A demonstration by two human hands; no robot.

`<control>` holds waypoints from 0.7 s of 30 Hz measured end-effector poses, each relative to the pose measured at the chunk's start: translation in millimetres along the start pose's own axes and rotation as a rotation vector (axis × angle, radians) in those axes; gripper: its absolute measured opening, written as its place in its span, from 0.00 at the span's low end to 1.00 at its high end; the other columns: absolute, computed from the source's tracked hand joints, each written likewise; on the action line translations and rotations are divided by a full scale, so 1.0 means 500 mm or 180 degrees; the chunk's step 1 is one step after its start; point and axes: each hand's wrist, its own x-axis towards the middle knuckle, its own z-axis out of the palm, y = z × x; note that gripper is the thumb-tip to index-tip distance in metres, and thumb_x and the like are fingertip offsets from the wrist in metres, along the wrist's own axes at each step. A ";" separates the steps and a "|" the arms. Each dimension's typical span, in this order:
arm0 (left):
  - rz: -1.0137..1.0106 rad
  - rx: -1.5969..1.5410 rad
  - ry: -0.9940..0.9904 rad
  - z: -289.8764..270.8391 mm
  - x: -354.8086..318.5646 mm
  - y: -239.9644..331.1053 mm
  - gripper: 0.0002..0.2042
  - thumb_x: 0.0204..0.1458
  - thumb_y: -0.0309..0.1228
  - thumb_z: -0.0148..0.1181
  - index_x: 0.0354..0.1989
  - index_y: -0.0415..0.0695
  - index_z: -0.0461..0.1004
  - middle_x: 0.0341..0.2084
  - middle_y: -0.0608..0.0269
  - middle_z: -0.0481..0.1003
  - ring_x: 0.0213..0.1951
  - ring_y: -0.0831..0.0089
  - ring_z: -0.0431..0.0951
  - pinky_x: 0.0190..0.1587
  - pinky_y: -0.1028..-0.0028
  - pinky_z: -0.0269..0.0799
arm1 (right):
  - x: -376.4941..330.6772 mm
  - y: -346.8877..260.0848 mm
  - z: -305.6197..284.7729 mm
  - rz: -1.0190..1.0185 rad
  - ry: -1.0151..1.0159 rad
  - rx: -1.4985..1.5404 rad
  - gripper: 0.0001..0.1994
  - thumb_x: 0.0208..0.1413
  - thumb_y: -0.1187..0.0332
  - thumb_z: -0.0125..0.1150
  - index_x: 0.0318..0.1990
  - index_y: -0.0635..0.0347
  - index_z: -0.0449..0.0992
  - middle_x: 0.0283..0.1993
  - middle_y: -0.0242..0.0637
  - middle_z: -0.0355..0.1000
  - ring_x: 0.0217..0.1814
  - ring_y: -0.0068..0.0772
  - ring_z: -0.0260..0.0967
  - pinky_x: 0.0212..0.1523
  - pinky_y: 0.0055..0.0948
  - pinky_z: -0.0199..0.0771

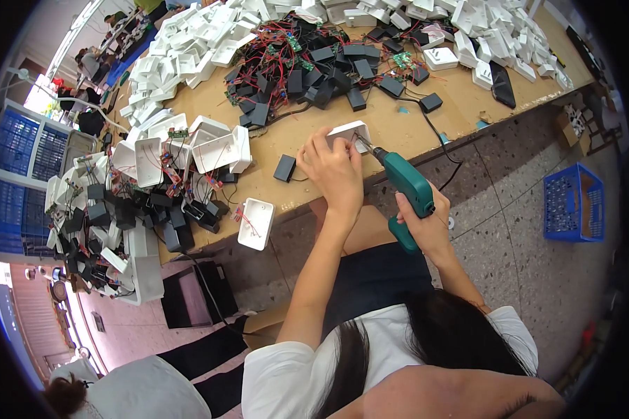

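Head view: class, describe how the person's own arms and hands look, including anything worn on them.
The left hand and right hand are ungloved, with slender fingers. Both forearms are uncovered, below loose white short sleeves.

Left hand: view centre toward 12 o'clock, bent-fingered, back uppermost | left forearm: aimed at 1 o'clock | right hand: 3 o'clock, curled gripping | right forearm: aimed at 11 o'clock
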 end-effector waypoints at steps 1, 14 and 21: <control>-0.0006 -0.0018 -0.0015 0.000 0.001 -0.006 0.06 0.48 0.29 0.71 0.31 0.45 0.80 0.53 0.59 0.74 0.60 0.56 0.69 0.65 0.51 0.56 | -0.002 0.002 0.004 0.0004 -0.0009 -0.0022 0.07 0.60 0.74 0.69 0.38 0.69 0.77 0.31 0.35 0.72 0.23 0.24 0.74 0.24 0.26 0.72; -0.0073 -0.0056 -0.0012 -0.018 0.001 -0.025 0.05 0.47 0.25 0.70 0.31 0.42 0.80 0.51 0.57 0.74 0.59 0.57 0.70 0.66 0.48 0.57 | -0.019 0.006 0.026 0.0055 -0.0067 -0.0061 0.07 0.61 0.73 0.68 0.38 0.68 0.76 0.30 0.34 0.71 0.23 0.23 0.73 0.24 0.25 0.72; -0.0013 0.0101 0.0002 -0.020 0.003 -0.025 0.04 0.47 0.27 0.70 0.30 0.44 0.80 0.49 0.59 0.74 0.56 0.57 0.71 0.64 0.51 0.57 | -0.022 -0.010 0.028 0.0098 -0.0087 -0.0077 0.08 0.62 0.72 0.68 0.37 0.68 0.76 0.30 0.34 0.71 0.23 0.23 0.73 0.24 0.26 0.71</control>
